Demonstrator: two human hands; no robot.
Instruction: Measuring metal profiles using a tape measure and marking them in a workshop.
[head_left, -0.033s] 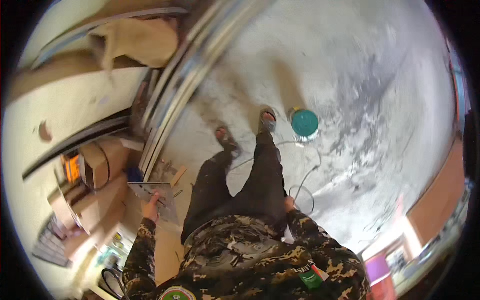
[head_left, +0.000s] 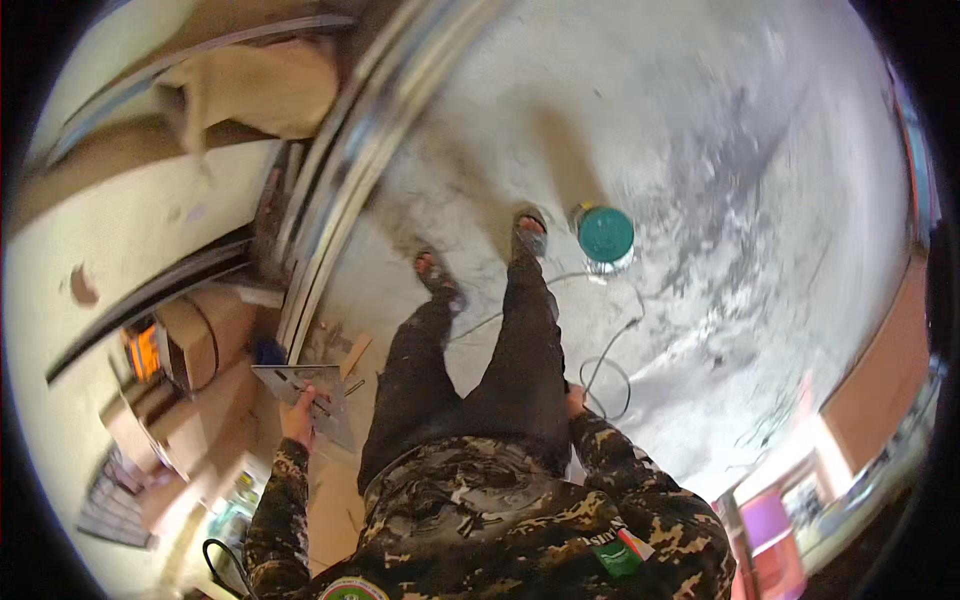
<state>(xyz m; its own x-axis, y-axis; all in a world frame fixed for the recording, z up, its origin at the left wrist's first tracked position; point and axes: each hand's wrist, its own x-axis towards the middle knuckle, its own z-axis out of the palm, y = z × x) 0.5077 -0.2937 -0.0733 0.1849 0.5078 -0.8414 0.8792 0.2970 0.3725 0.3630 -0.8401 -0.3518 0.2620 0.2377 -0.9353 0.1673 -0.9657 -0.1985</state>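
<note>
Head view: a person in a camouflage jacket stands on a dusty concrete floor [head_left: 760, 170]. The left hand [head_left: 297, 420] grips a flat grey plate [head_left: 305, 385] at its near edge, held out at the left hip. The right hand [head_left: 575, 402] hangs by the thigh, its grip unclear, near a looped cable [head_left: 605, 365]. A teal bucket [head_left: 605, 236] stands beside the right foot.

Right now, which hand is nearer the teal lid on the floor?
Right. The right hand hangs by the thigh, below the teal lid; the left hand holds a grey metal plate far to its left.
</note>
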